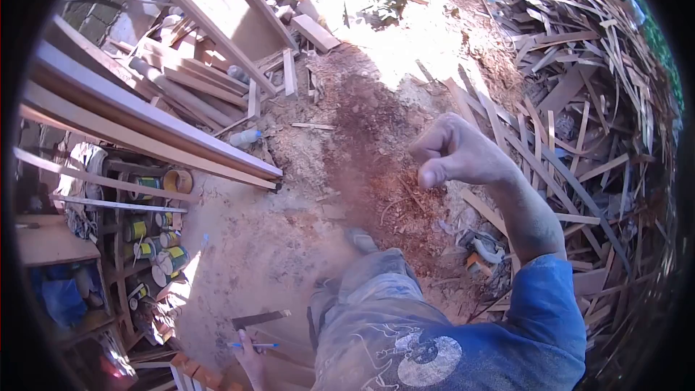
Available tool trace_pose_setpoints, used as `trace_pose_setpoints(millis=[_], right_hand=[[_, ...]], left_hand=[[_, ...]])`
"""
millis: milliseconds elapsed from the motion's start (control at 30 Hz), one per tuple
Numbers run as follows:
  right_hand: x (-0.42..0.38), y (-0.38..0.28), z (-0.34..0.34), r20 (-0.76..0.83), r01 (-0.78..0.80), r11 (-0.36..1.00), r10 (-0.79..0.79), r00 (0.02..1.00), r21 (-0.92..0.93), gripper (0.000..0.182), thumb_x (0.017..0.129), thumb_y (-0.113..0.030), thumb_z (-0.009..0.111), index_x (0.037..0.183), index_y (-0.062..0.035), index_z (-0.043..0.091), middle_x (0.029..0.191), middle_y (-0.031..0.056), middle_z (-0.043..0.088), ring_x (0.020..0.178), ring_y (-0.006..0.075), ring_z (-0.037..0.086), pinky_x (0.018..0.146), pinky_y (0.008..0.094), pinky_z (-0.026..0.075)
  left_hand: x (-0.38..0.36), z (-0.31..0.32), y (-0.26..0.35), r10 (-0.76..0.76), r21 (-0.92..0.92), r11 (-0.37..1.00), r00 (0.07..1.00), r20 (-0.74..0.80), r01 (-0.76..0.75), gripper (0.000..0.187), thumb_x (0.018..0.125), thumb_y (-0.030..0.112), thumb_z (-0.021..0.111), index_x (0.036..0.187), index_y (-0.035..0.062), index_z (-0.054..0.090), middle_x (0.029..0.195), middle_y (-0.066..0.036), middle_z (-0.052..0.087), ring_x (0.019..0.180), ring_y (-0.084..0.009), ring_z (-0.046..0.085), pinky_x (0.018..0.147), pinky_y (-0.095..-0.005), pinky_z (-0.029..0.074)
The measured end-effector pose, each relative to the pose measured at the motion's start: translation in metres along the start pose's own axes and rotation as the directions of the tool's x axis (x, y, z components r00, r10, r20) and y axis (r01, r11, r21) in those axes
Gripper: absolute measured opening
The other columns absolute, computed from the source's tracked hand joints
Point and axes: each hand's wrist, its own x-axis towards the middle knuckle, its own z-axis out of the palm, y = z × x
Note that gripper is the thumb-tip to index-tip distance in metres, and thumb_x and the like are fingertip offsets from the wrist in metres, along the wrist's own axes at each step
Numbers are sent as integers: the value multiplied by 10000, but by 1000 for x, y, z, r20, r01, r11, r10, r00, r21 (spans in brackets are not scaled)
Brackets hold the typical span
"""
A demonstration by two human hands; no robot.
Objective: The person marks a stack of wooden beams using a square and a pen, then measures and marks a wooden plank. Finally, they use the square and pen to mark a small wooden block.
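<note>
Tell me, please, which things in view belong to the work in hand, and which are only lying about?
Probably in use:
slim blue pen, held in the left hand
dark, narrow, flat piece at the same hand; its exact kind is unclear

Apparently just lying about:
clear plastic bottle with a blue cap
heap of thin, pale wooden strips
round cans with yellow labels

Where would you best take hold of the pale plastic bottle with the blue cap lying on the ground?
The pale plastic bottle is probably best gripped around its rounded body, coming from above and the capped end: it lies on its side, long wooden planks alongside, and its blue cap points toward open ground.
</note>
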Motion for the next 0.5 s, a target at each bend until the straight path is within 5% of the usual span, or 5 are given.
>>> trace_pose_setpoints(millis=[67,100,167,300,500], right_hand=[[50,93,19,-254,-397,911,361,897,-109,536,939,-509,690,655,-54,678,537,-14,574,469,59,500,478,278,381],[66,157,34,-305,-474,842,394,867,-258,630,966,-547,637,587,-53,542,518,-33,469,478,85,431,472,318,358],[85,254,79,-247,-541,695,485,839,-474,557,916,-509,664,874,41,742,667,165,673,665,252,677,676,410,529],[143,325,216,188,-158,568,502,844,-808,489,881,-515,689,905,-32,767,808,213,720,809,348,725,771,445,553],[300,206,407,544,246,645,313,779,-723,417,847,-407,728,927,1,756,903,228,726,883,360,722,781,436,559]], left_hand=[[-7,-7,-12,-1,31,1000,1000,-18,2,379,1087,340,461,818,82,530,644,9,455,504,-57,420,453,-246,375],[-11,-8,-18,2,65,998,1000,-28,0,377,1087,333,460,832,71,553,652,3,470,518,-60,436,466,-252,385],[-20,-20,-30,23,132,991,996,-90,-11,365,1083,310,461,864,49,594,681,-12,509,558,-75,470,499,-280,406],[-26,-68,-22,-2,155,987,973,-231,39,341,1065,276,482,908,8,624,745,-42,568,668,-120,514,600,-334,451],[33,-133,-2,152,-9,986,926,-345,-165,331,1059,297,506,934,17,631,743,-83,591,708,-189,572,663,-381,469]])
